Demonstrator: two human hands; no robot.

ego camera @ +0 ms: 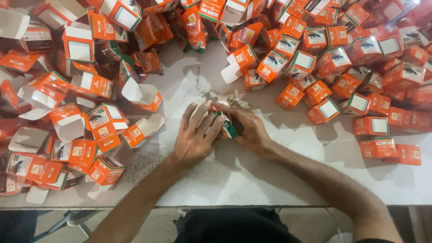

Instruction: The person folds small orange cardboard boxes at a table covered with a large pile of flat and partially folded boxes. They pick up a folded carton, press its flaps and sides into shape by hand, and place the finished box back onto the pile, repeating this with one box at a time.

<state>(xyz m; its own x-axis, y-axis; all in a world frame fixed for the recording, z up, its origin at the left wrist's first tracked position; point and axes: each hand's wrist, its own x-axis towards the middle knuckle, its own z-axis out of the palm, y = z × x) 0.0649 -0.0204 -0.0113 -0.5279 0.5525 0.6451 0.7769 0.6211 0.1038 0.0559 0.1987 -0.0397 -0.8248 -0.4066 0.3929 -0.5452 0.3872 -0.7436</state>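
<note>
My left hand [195, 134] and my right hand [249, 128] meet at the middle of a white table [279, 180]. Both are closed around one small orange carton [228, 129] with a green and white edge. My fingers hide most of it, so only a corner shows between the hands. The carton rests low over the tabletop, near a worn, scuffed patch [220, 95] of the surface.
Open orange cartons with white flaps [141, 96] lie heaped on the left. Closed orange cartons [360, 103] are piled at the right and along the back. The table's front edge [216, 208] runs just above my lap, with floor below.
</note>
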